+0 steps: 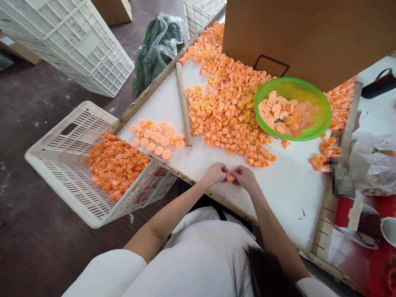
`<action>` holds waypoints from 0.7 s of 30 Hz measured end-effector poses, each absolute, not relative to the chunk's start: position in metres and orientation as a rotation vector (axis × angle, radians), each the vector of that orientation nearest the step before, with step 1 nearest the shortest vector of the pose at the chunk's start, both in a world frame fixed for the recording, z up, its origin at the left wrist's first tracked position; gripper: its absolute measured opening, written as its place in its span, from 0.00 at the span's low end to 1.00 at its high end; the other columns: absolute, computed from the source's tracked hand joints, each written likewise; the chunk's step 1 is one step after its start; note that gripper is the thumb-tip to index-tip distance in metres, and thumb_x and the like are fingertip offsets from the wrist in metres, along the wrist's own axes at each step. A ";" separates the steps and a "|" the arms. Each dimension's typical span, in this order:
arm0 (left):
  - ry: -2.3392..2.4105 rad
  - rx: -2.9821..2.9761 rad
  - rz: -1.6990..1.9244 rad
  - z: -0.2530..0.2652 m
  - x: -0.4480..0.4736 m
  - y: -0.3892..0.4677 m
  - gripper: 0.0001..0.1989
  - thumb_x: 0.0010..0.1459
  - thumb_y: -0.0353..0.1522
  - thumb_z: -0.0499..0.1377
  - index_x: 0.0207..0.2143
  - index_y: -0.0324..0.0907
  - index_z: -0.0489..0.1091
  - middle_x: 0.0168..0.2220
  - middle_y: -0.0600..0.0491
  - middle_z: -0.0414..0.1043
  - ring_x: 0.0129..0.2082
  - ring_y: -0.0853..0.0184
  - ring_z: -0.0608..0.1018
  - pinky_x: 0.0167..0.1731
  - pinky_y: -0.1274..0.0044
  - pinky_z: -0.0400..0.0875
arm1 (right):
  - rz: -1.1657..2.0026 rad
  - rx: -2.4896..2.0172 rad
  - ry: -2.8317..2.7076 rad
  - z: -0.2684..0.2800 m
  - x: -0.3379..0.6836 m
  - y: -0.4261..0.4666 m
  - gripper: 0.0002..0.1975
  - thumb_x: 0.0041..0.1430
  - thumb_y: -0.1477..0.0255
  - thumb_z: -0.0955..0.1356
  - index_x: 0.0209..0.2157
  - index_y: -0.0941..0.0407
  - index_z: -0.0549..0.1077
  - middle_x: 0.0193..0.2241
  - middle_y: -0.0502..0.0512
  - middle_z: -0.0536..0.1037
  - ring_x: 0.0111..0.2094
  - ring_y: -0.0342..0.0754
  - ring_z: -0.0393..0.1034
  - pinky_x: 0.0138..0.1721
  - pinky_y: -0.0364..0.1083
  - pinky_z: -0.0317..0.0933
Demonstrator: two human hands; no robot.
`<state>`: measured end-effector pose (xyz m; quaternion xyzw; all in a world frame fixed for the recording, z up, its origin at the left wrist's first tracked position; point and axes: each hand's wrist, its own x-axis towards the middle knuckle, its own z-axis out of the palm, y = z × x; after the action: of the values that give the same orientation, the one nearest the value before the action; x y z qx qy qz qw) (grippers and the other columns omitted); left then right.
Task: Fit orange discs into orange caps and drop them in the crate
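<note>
Close together over the front of the white table (287,173), my left hand (215,173) and my right hand (244,177) are both closed on one small orange plastic piece (230,177). My fingers cover most of it, so its full shape is hidden. Beyond them lies a large heap of orange plastic cups (225,107). On the heap's right side sits a green bowl (324,117) with flat orange discs (281,111) in it. To the left of a wooden strip (185,107), orange round pieces (158,138) lie spread out on the table.
A white plastic crate (62,154) holding many orange pieces (117,165) stands at the table's left edge. Stacked white crates (83,41) and a dark green sack (156,45) are on the floor. A tall cardboard box (303,37) stands behind the bowl. Plastic bags (375,152) lie on the right.
</note>
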<state>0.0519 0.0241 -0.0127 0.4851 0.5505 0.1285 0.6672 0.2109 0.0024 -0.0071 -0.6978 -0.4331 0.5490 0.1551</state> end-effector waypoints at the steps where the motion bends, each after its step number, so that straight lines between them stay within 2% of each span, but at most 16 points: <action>1: 1.243 1.095 0.293 -0.012 0.053 0.024 0.03 0.50 0.26 0.59 0.28 0.37 0.66 0.22 0.52 0.72 0.23 0.68 0.77 0.25 0.78 0.73 | 1.571 -2.005 -1.243 -0.008 0.210 0.002 0.10 0.51 0.64 0.68 0.27 0.55 0.66 0.21 0.51 0.76 0.20 0.44 0.70 0.21 0.42 0.63; 7: 1.285 1.158 0.237 -0.005 0.047 0.022 0.02 0.53 0.27 0.57 0.31 0.37 0.68 0.25 0.52 0.74 0.23 0.71 0.76 0.26 0.80 0.71 | 1.355 -1.977 -1.359 -0.005 0.203 -0.013 0.11 0.52 0.60 0.67 0.27 0.54 0.67 0.19 0.50 0.75 0.20 0.44 0.69 0.24 0.42 0.61; 11: 1.565 1.337 0.226 0.008 -0.018 0.029 0.06 0.53 0.26 0.56 0.35 0.36 0.71 0.24 0.54 0.73 0.26 0.71 0.74 0.29 0.81 0.68 | 1.226 -1.943 -1.202 0.001 0.224 -0.029 0.12 0.52 0.60 0.65 0.31 0.54 0.70 0.27 0.52 0.77 0.26 0.45 0.71 0.28 0.43 0.62; 13: 1.789 1.416 0.292 0.023 -0.063 0.034 0.08 0.53 0.26 0.56 0.37 0.37 0.72 0.33 0.51 0.74 0.35 0.67 0.74 0.37 0.79 0.68 | 1.036 -2.014 -1.160 0.005 0.246 -0.033 0.14 0.52 0.59 0.65 0.33 0.54 0.70 0.30 0.53 0.77 0.27 0.46 0.71 0.30 0.45 0.62; 15: 2.008 1.518 0.392 0.039 -0.097 0.039 0.12 0.54 0.28 0.55 0.42 0.38 0.71 0.42 0.46 0.71 0.43 0.63 0.72 0.43 0.74 0.66 | 0.816 -2.097 -1.157 0.009 0.267 -0.032 0.15 0.51 0.58 0.66 0.35 0.54 0.71 0.31 0.53 0.77 0.27 0.46 0.70 0.32 0.46 0.62; 18: 2.193 1.754 0.567 0.050 -0.105 0.042 0.13 0.55 0.31 0.55 0.44 0.40 0.70 0.45 0.44 0.67 0.38 0.63 0.73 0.43 0.71 0.66 | 0.575 -2.119 -1.154 0.008 0.285 -0.024 0.16 0.51 0.59 0.66 0.37 0.55 0.70 0.36 0.56 0.75 0.29 0.46 0.69 0.34 0.48 0.62; 21: 1.940 1.872 0.612 0.039 -0.067 0.041 0.11 0.56 0.31 0.55 0.42 0.39 0.70 0.42 0.45 0.67 0.32 0.67 0.73 0.38 0.73 0.68 | 0.460 -2.046 -1.162 0.002 0.286 -0.013 0.18 0.51 0.59 0.66 0.40 0.56 0.69 0.40 0.59 0.71 0.34 0.48 0.68 0.35 0.49 0.63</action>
<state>-0.0674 0.0410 0.0387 0.6651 0.6893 0.2175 0.1876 0.2864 -0.0132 0.0020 -0.7950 -0.4514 0.1787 0.3637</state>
